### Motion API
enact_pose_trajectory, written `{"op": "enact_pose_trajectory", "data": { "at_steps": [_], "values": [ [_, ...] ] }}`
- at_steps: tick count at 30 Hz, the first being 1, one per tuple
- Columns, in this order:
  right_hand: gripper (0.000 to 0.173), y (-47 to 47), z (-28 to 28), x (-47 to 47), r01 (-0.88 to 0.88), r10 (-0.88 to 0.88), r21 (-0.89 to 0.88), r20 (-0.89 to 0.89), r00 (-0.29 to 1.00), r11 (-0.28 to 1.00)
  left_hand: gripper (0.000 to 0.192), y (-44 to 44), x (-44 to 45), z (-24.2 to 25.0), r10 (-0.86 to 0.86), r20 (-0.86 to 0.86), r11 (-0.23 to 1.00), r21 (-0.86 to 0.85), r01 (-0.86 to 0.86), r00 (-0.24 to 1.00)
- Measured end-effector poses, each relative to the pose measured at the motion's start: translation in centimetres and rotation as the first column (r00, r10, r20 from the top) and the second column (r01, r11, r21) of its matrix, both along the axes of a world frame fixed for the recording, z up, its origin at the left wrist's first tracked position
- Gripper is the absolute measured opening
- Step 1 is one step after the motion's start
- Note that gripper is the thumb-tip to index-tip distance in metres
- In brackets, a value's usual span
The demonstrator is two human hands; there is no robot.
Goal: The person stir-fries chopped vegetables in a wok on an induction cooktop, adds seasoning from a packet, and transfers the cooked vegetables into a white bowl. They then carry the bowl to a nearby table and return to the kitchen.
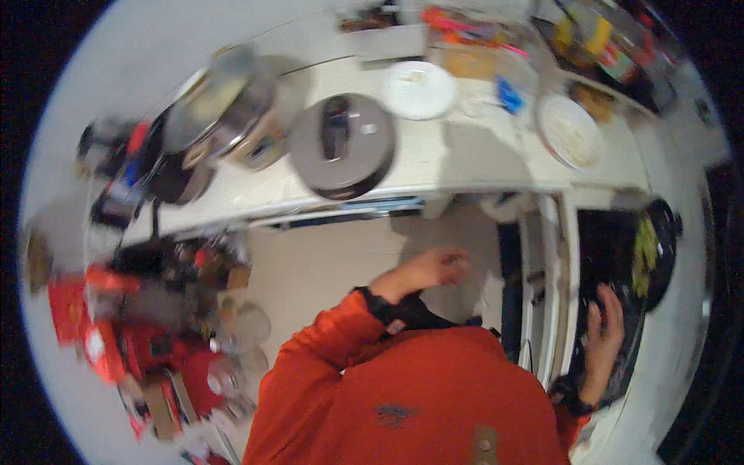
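Observation:
My left hand (427, 272) is in front of my chest over the floor, fingers loosely bent; blur hides whether anything is in it. My right hand (604, 328) is over the black cooktop (604, 250) at the right, fingers apart, with no object seen in it. Just beyond that hand, a black pan (668, 250) holds green food (644, 256). On the counter ahead are a round brown lidded appliance (372, 154) with a dark handle, a white plate (419, 90) and a white bowl (569, 132) with pale contents.
A blue crumpled item (509, 96) lies between plate and bowl. Metal pots (250, 110) stand at the counter's left. Bags and boxes (157, 349) crowd the lower left. The counter's front edge (465, 189) runs across before me. A wok-like container (610, 64) with packets is at the upper right.

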State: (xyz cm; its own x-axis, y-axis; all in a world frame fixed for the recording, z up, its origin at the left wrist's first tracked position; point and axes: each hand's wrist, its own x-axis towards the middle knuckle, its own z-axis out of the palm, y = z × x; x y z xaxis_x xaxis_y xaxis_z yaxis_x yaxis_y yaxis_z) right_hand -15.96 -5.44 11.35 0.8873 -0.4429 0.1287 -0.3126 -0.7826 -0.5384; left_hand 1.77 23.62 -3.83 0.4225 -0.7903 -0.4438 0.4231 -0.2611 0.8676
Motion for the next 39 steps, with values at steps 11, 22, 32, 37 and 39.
{"op": "enact_pose_trajectory", "data": {
  "at_steps": [11, 22, 32, 37, 39],
  "values": [
    [0.029, -2.7, -0.2, -5.7, 0.34, -0.339, -0.137, 0.033, 0.94, 0.93, 0.047, -7.6, 6.6, 0.9, 0.115, -0.082, 0.993, 0.006, -0.115, 0.99],
    [0.043, -20.2, -8.5, -14.8, 0.591, -0.656, -0.448, 0.013, 0.755, 0.671, 0.043, -18.0, 11.0, 1.1, 0.321, -0.108, 0.947, 0.07, -0.315, 0.941],
    [0.04, -21.0, -9.8, -15.2, 0.663, -0.721, -0.283, -0.268, 0.639, 0.693, 0.056, -25.7, 17.7, -1.1, 0.426, -0.098, 0.905, 0.048, -0.423, 0.9],
    [0.031, -21.6, -5.7, -15.6, 0.714, -0.712, -0.031, -0.107, 0.694, 0.7, 0.062, -28.4, 20.3, -2.7, 0.427, -0.206, 0.902, 0.036, -0.43, 0.88],
    [0.03, -23.8, -5.2, -14.5, 0.799, -0.759, 0.147, -0.252, 0.6, 0.583, 0.063, -29.0, 21.0, -3.2, 0.411, -0.211, 0.91, 0.033, -0.414, 0.887]
  ]
}}
